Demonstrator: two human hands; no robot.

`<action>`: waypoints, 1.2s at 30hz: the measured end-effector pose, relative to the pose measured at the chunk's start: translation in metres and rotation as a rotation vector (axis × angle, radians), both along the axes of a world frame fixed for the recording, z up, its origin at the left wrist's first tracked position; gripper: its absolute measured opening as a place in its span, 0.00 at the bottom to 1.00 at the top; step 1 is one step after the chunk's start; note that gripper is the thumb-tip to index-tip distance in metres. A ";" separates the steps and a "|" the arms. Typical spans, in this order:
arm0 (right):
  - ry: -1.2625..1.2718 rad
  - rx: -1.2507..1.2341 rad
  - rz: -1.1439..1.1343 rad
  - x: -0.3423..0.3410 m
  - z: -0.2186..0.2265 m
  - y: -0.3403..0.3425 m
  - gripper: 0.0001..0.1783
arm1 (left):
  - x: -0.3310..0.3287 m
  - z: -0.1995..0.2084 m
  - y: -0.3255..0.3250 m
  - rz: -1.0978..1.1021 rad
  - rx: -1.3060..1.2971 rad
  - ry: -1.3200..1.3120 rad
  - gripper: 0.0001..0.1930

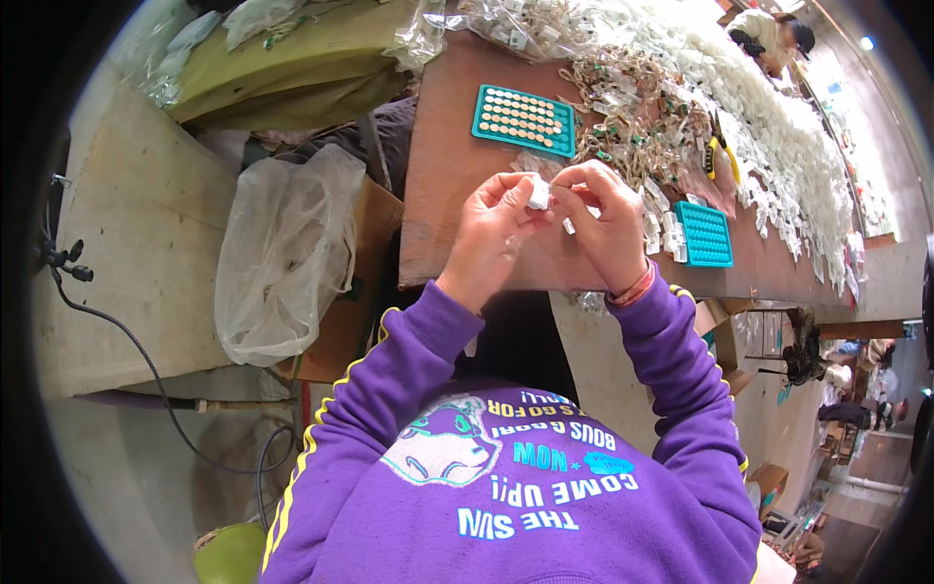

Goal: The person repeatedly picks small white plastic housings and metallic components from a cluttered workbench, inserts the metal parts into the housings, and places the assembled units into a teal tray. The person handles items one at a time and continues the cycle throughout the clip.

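My two hands meet over the near part of the brown table. In my left hand [486, 229], the thumb and fingers pinch a small white plastic piece [539, 193]. Right beside it, the thumb and forefinger of my right hand [613, 219] are pressed together; what they hold is too small to make out. A bit of white shows under the right fingers. Just beyond my hands lies a teal tray [567, 128] with rows of round, silvery-gold discs. To the right of my right hand is a second teal tray [703, 234] with rows of round hollows.
Yellow-handled pliers [720, 161] lie among brown strings and small white pieces [642, 107]. A long heap of white pieces [769, 127] covers the table's far right. A plastic bag [287, 253] hangs at a cardboard box on the left. Another person [773, 44] sits far right.
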State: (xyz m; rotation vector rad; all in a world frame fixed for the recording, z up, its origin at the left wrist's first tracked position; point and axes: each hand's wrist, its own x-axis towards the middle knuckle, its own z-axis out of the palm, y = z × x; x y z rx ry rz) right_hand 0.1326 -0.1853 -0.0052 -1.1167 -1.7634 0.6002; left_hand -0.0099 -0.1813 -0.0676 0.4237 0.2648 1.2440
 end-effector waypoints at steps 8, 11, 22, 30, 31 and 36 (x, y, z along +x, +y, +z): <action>-0.115 0.057 -0.024 -0.006 -0.005 -0.002 0.04 | 0.002 -0.001 0.000 0.023 -0.010 0.024 0.07; -0.075 0.082 -0.018 -0.007 -0.005 -0.005 0.03 | 0.002 0.000 -0.001 0.032 -0.005 0.035 0.08; -0.444 0.256 -0.005 -0.006 0.006 -0.008 0.10 | 0.000 -0.004 -0.003 0.005 0.014 0.063 0.08; -0.280 0.207 -0.141 -0.001 0.014 -0.016 0.10 | 0.000 0.016 -0.015 0.137 0.221 0.472 0.06; -0.142 0.187 -0.165 0.005 0.016 -0.018 0.10 | 0.000 0.020 -0.022 0.202 0.341 0.674 0.05; 0.380 0.060 -0.448 0.041 0.012 -0.063 0.07 | -0.003 0.068 -0.036 0.392 1.949 0.777 0.10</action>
